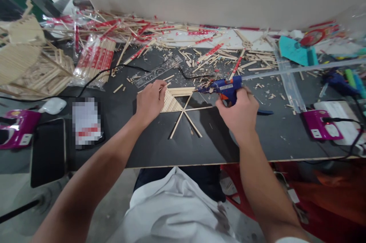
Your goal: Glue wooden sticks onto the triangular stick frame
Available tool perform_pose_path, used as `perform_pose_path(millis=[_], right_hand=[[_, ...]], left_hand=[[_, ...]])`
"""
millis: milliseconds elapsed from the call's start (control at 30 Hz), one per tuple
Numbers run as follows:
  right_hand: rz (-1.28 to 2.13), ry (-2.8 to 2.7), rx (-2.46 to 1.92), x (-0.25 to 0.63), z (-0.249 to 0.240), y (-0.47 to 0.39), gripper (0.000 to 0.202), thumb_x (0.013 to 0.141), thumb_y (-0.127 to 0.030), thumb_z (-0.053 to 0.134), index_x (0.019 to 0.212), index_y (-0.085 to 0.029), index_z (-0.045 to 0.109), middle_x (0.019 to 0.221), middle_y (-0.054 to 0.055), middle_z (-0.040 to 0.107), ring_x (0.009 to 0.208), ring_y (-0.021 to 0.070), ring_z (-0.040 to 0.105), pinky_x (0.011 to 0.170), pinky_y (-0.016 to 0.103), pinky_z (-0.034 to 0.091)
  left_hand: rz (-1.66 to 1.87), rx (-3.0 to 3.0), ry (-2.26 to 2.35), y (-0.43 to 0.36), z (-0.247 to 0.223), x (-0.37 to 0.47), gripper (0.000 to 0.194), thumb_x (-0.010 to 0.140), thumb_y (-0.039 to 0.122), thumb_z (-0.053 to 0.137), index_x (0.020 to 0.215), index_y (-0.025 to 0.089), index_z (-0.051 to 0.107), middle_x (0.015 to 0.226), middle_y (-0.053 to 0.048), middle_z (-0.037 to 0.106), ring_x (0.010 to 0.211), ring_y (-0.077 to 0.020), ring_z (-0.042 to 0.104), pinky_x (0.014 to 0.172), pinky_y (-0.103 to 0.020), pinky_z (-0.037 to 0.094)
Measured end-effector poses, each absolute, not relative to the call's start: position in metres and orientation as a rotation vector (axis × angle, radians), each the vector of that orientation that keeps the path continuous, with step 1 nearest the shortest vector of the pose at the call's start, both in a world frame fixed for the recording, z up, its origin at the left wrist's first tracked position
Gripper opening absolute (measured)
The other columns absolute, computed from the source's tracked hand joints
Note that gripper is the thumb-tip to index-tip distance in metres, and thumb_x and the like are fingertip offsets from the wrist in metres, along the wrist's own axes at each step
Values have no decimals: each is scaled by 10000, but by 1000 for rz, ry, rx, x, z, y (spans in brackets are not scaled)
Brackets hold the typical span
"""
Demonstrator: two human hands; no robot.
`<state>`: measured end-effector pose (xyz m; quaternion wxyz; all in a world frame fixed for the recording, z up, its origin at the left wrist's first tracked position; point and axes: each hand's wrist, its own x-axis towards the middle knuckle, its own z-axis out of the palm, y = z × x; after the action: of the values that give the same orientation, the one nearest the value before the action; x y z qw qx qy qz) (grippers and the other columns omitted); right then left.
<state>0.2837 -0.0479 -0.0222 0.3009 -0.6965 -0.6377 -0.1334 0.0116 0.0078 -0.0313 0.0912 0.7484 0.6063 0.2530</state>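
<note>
In my right hand [241, 111] is a blue hot glue gun [227, 87], fingers wrapped round its handle. Its nozzle points left, at the right end of the top strips on a wooden stick frame [173, 103]. This frame has spokes meeting at a centre; one wedge is filled with side-by-side sticks, and a few strips span the top of the neighbouring wedge. My left hand [151, 100] pinches the frame at its upper left edge, where the fingers partly hide the sticks. A long clear glue stick [265, 74] appears to run from the back of the gun.
Loose sticks and offcuts [211, 58] litter the table's back. A clear stencil ruler [157, 71] lies behind the frame. Wrapped chopsticks [95, 60] and stick-built pieces [23, 52] are at left. Phones [48, 151] and purple power sockets [321, 125] sit towards the sides; black cables cross the table.
</note>
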Motion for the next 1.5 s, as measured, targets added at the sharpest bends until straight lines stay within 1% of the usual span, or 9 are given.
perform_pose_path(millis=[100, 433, 667, 967, 1267, 1433, 1500], right_hand=[[-348, -1698, -1817, 288, -29, -50, 189, 748, -265, 644, 897, -237, 531, 916, 127, 667, 856, 323, 645, 778, 465, 539], [-222, -1779, -1788, 288, -35, -49, 168, 769, -188, 621, 897, -230, 522, 937, 125, 649, 907, 313, 642, 823, 448, 533], [-226, -1814, -1793, 291, -38, -48, 163, 772, -175, 621, 906, -221, 539, 946, 125, 669, 903, 308, 649, 810, 425, 530], [-162, -1818, -1825, 291, -35, -49, 146, 781, -180, 616, 894, -223, 533, 940, 124, 642, 908, 304, 626, 814, 426, 512], [-175, -1830, -1837, 291, -33, -49, 138, 784, -167, 607, 891, -226, 544, 931, 122, 648, 885, 302, 628, 803, 422, 516], [-216, -1842, -1850, 291, -30, -51, 127, 796, -174, 598, 914, -215, 579, 926, 118, 654, 843, 294, 627, 773, 408, 521], [-234, -1829, -1846, 290, -29, -52, 132, 798, -191, 607, 926, -214, 585, 920, 114, 654, 853, 296, 633, 790, 414, 528]], left_hand=[[760, 2246, 1796, 7, -31, 12, 218, 1029, 338, 482, 1124, 237, 651, 1080, -72, 765, 951, -238, 710, 793, -323, 513], [765, 2243, 1808, 8, -32, 11, 207, 1028, 334, 496, 1125, 245, 655, 1063, -62, 777, 954, -229, 709, 786, -311, 508], [679, 2247, 1835, 7, -30, 12, 239, 1043, 348, 464, 1152, 232, 644, 1090, -68, 764, 971, -233, 709, 808, -316, 511], [718, 2262, 1829, 8, -32, 12, 219, 1035, 340, 496, 1140, 234, 656, 1055, -56, 775, 948, -226, 712, 781, -311, 504], [691, 2232, 1829, 8, -31, 12, 219, 1040, 343, 496, 1150, 233, 650, 1063, -64, 768, 974, -241, 712, 818, -338, 511], [706, 2250, 1833, 7, -30, 12, 227, 1038, 344, 492, 1143, 228, 657, 1049, -66, 766, 947, -230, 708, 805, -322, 519], [720, 2256, 1834, 7, -30, 12, 220, 1033, 336, 497, 1126, 227, 663, 1036, -65, 767, 935, -225, 706, 791, -311, 521]])
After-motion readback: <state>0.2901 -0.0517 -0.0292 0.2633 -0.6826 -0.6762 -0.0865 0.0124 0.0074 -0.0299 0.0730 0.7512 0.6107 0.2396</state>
